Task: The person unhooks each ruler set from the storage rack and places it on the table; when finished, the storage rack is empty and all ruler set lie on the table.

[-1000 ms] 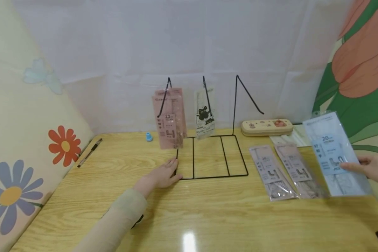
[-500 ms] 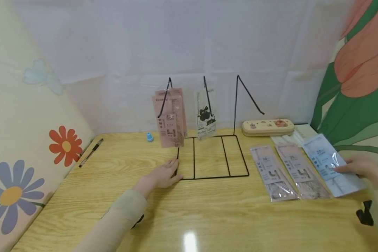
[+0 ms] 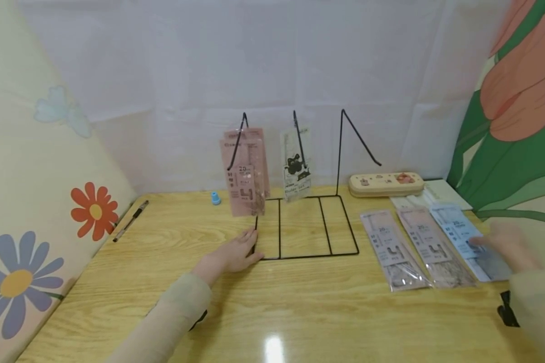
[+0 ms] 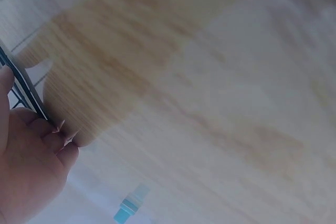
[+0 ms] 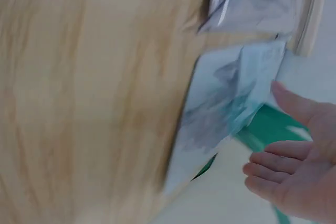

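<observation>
My left hand point(image 3: 231, 252) grips the left side of a black wire display rack point(image 3: 329, 224) on the table. In the left wrist view its thumb and curled fingers point(image 4: 52, 140) meet around the wire. A blue ruler-set pack point(image 3: 456, 229) lies flat at the right, beside two pink ruler-set packs point(image 3: 388, 244). My right hand point(image 3: 510, 244), blurred, is over the blue pack's right side; in the right wrist view its fingers point(image 5: 268, 169) and thumb are spread apart, holding nothing. Pink ruler-set packs point(image 3: 242, 184) hang from the rack's left hook, and a black-and-white one point(image 3: 296, 166) from the middle hook.
A cream pencil case point(image 3: 386, 184) stands at the back right, with a pale flat pack point(image 3: 454, 194) beside it. A small blue cap-like piece point(image 3: 215, 197) and a black pen point(image 3: 130, 221) lie toward the left. The rack's right hook point(image 3: 361, 136) juts forward, bare.
My right hand has lowered the blue ruler-set pack onto the table next to the pink ones, moved left and let it go. My left hand has stayed on the rack.
</observation>
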`<state>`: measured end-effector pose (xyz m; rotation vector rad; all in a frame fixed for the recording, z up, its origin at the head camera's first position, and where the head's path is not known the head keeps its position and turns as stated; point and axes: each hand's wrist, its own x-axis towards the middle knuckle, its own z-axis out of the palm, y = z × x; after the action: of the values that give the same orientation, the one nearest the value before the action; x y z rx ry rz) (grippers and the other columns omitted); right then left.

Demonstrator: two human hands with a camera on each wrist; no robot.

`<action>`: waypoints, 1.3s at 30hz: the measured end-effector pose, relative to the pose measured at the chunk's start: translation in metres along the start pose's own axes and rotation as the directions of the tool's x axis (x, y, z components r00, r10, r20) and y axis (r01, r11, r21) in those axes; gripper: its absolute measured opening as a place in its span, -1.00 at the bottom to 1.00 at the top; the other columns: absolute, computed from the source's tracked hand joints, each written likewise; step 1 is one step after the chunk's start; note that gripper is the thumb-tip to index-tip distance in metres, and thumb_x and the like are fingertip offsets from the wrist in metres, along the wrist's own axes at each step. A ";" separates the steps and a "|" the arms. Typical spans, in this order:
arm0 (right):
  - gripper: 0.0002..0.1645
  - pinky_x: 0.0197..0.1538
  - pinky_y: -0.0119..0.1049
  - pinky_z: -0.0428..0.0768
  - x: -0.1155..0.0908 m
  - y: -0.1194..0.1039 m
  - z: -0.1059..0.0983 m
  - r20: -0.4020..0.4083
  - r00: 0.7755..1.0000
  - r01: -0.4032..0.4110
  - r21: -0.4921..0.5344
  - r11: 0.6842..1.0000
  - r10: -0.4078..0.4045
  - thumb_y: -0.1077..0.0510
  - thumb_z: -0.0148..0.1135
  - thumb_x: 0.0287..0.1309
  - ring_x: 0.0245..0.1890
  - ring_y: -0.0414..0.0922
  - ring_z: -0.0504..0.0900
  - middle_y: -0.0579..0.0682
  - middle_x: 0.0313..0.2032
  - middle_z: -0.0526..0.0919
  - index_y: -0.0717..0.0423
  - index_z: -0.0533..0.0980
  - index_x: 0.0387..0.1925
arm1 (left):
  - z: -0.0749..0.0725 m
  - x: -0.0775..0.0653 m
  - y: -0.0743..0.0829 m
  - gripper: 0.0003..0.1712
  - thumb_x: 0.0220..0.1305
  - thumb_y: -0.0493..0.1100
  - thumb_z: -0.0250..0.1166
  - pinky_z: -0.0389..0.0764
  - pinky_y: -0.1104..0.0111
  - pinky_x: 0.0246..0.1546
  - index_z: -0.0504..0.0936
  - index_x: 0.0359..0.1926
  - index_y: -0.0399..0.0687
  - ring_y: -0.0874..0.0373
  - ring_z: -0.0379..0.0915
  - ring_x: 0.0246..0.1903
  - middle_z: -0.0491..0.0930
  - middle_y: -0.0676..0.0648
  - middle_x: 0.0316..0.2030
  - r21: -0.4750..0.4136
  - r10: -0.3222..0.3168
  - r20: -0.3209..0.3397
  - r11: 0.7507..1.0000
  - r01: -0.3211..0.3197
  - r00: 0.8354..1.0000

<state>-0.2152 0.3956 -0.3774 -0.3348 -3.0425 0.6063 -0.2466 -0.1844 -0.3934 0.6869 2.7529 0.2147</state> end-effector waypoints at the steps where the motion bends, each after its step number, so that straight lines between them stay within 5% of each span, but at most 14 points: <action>1: -0.34 -0.28 0.02 0.51 0.002 -0.006 0.000 0.007 1.000 0.021 -0.021 1.000 -0.021 0.07 0.29 0.00 -0.33 0.31 0.44 0.51 -0.33 0.44 0.66 0.36 -0.16 | 0.000 0.000 0.000 -0.18 0.46 0.12 -0.12 -0.04 0.01 0.44 -0.12 0.43 -0.39 -0.21 -0.25 0.45 -0.20 -0.36 0.45 -0.006 0.001 -0.002 1.000 -0.001 1.000; 3: -0.07 -0.04 0.22 0.46 0.005 -0.020 0.002 0.032 0.996 0.077 0.006 0.997 -0.077 0.00 0.26 0.08 -0.07 0.49 0.36 0.69 -0.05 0.31 0.76 0.15 0.11 | 0.000 -0.001 0.000 -0.18 0.46 0.11 -0.11 -0.04 0.00 0.43 -0.12 0.43 -0.40 -0.22 -0.24 0.45 -0.19 -0.37 0.45 -0.018 0.003 -0.007 1.000 -0.003 1.000; 5: 0.16 0.20 0.35 0.20 0.006 -0.038 0.004 0.085 0.990 0.104 0.070 0.992 -0.110 -0.05 0.21 0.16 0.19 0.57 0.06 0.74 0.19 -0.06 0.77 -0.21 0.24 | -0.001 -0.001 0.000 -0.18 0.46 0.10 -0.11 -0.04 -0.02 0.43 -0.11 0.42 -0.41 -0.23 -0.24 0.44 -0.19 -0.38 0.44 -0.026 0.006 -0.013 1.000 -0.006 1.000; 10: 0.27 0.31 0.38 -0.12 0.004 -0.084 0.018 0.164 0.963 0.183 0.196 0.963 -0.216 -0.14 0.17 0.21 0.31 0.53 -0.29 0.66 0.29 -0.38 0.61 -0.44 0.31 | -0.002 -0.002 0.000 -0.18 0.46 0.11 -0.11 -0.04 -0.01 0.43 -0.12 0.43 -0.39 -0.22 -0.24 0.45 -0.20 -0.36 0.45 -0.023 -0.002 -0.009 1.000 0.001 1.000; 18: 0.16 0.35 0.33 -0.06 -0.007 -0.143 0.047 0.183 0.919 0.320 0.173 0.931 -0.350 -0.17 0.13 0.24 0.34 0.47 -0.14 0.57 0.35 -0.19 0.52 -0.28 0.38 | -0.001 -0.001 -0.001 -0.17 0.46 0.12 -0.11 -0.04 0.00 0.44 -0.13 0.43 -0.38 -0.21 -0.25 0.45 -0.20 -0.36 0.45 -0.014 -0.006 -0.011 1.000 0.006 1.000; 22: 0.11 0.35 0.32 -0.07 -0.012 -0.160 0.064 0.221 0.898 0.335 0.220 0.916 -0.382 -0.13 0.11 0.27 0.36 0.45 -0.15 0.55 0.37 -0.22 0.50 -0.27 0.39 | -0.001 0.000 0.000 -0.17 0.45 0.12 -0.10 -0.04 0.01 0.44 -0.13 0.44 -0.37 -0.20 -0.26 0.45 -0.20 -0.35 0.45 -0.015 -0.008 -0.006 1.000 0.008 1.000; 28: 0.07 0.38 0.25 -0.03 -0.014 -0.180 0.086 0.224 0.863 0.426 0.159 0.891 -0.453 -0.12 0.14 0.25 0.37 0.40 -0.07 0.52 0.37 -0.10 0.53 -0.15 0.37 | -0.001 0.001 0.000 -0.17 0.45 0.13 -0.11 -0.04 0.01 0.44 -0.14 0.44 -0.35 -0.19 -0.26 0.46 -0.21 -0.33 0.46 -0.019 -0.014 0.001 1.000 0.014 1.000; 39: 0.21 0.45 0.15 -0.12 -0.007 -0.199 0.104 0.391 0.811 0.401 0.170 0.900 -0.435 -0.28 0.11 0.20 0.43 0.32 -0.19 0.45 0.41 -0.24 0.48 -0.24 0.39 | 0.001 0.003 -0.001 -0.16 0.44 0.15 -0.10 -0.06 0.01 0.44 -0.13 0.44 -0.34 -0.19 -0.27 0.46 -0.22 -0.32 0.46 -0.036 -0.021 -0.003 0.999 0.021 1.000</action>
<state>-0.2559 0.1758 -0.3971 0.5389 -3.2970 0.8515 -0.2490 -0.1842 -0.3954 0.6482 2.7515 0.2607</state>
